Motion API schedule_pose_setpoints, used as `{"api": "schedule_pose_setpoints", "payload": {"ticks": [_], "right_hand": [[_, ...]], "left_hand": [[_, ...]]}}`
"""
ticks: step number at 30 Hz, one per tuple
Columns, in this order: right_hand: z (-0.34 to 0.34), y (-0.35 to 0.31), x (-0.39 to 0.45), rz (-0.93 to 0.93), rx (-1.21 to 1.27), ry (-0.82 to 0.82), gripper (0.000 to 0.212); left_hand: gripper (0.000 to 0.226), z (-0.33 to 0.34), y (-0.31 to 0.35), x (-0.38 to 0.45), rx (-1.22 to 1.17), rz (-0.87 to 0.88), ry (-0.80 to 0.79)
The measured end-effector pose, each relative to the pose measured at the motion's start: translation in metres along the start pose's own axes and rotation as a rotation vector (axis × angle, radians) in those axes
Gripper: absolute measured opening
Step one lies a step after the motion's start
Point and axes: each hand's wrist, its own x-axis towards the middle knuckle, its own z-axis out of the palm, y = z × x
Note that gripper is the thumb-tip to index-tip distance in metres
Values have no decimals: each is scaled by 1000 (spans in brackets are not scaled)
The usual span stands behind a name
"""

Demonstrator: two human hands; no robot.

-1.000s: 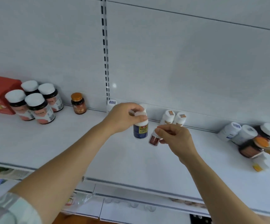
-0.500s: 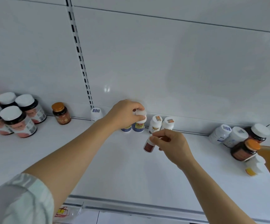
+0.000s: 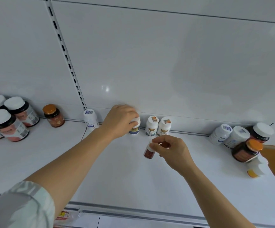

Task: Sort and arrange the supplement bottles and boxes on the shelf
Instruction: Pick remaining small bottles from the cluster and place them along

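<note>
My left hand grips the white cap of a blue-labelled bottle that stands on the white shelf against the back wall. Right of it stand two white bottles with gold labels, side by side. My right hand pinches a small bottle with a dark red label by its top, tilted, just in front of that row. A white bottle with a blue label stands alone to the left of my left hand.
At the left stand several dark bottles with white caps and an amber bottle with an orange cap. At the right edge cluster white bottles, dark bottles and a small white one with a yellow label. A slotted upright runs up the back wall.
My left hand carried the blue-labelled bottle back to the wall and set it left of the two gold-labelled bottles. My right hand kept the small red bottle and shifted slightly toward the row.
</note>
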Motion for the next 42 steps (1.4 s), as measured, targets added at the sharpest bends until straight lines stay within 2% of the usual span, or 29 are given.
{"api": "schedule_pose_setpoints", "payload": {"ticks": [9,16,22,26,31,37,42], "right_hand": [[-7,-2,1,-26,-23,14,7],[-13,-18,-3,-61,37,-22,6],[-2,-34,3,-143,77,9,6],[24,-47,5,-171,62,-18,11],[64,-67,-3,-199,7,-65,16],[126,-110,-40,-274,-28,-155,4],[193,-145,-81,-317,-36,-194,14]], "left_hand": [[16,9,2,-4,61,16,43],[23,7,4,-7,36,-67,35],[24,-9,2,-33,-48,-137,127],[30,-26,-2,-68,-92,-216,163],[24,-53,-19,-117,-83,-295,222],[29,-93,-50,-194,-77,-390,281],[29,-130,-82,-271,-90,-448,286]]}}
